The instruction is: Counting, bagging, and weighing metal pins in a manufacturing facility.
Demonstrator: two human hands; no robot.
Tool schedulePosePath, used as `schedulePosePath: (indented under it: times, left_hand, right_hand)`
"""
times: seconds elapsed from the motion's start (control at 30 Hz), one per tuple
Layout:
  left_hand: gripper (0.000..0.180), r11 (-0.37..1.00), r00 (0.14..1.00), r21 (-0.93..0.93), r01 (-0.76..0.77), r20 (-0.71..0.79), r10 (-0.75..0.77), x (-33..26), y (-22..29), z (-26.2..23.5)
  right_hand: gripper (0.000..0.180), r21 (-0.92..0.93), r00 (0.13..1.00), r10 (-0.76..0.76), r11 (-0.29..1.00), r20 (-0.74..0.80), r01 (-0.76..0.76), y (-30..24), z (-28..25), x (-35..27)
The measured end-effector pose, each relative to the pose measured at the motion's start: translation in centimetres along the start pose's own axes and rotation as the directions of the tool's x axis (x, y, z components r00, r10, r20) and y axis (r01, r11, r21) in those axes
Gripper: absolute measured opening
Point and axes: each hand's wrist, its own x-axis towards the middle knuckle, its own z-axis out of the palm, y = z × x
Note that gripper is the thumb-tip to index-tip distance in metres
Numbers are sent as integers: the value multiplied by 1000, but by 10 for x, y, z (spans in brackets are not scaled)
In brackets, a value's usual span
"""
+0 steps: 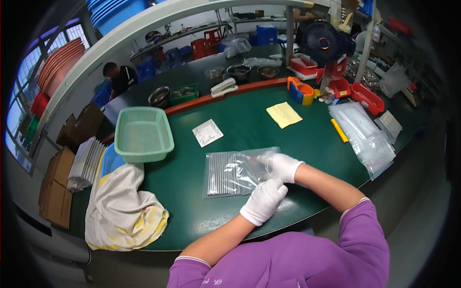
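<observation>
A clear plastic bag [252, 165] lies on the green tabletop with a row of thin grey rods [220, 174] side by side in its left part. White gloves cover both my hands. My left hand [265, 200] is closed at the near right corner of the bag, gripping its edge. My right hand [284, 168] is closed on the bag's right end, farther from me; its fingertips are partly hidden by the shiny film. Something small and reddish shows through the plastic beside those fingers, too unclear to name.
A pale green basket [144, 156] and a white cloth sack [120, 211] sit at the left. A white card [208, 133] and a yellow paper [284, 115] lie beyond the bag. Flat plastic bags [362, 137], a yellow marker-like stick [339, 130] and red bins [367, 98] are right.
</observation>
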Motion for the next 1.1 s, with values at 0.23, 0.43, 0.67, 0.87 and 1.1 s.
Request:
schedulePosePath:
  times: [0.23,0.43,0.67,0.87,1.1]
  left_hand:
    - [20,997,996,10,-76,-40,76,7,4,-4]
    - [24,993,988,2,-120,-96,119,2,0,-8]
    - [22,979,983,-90,-181,-3,182,1,-3,-2]
    - [41,940,955,-175,-293,-20,294,3,2,-7]
    - [86,996,999,90,-28,-42,32,-8,8,-23]
  right_hand:
    - [55,540,970,-201,806,-138,243,35,57,29]
    - [36,231,900,-431,871,-61,433,14,34,40]
    - [17,19,921,-381,923,-85,384,-1,17,21]
    - [23,121,858,-510,850,-58,513,-14,24,24]
    - [18,142,842,-477,842,-253,520,6,46,27]
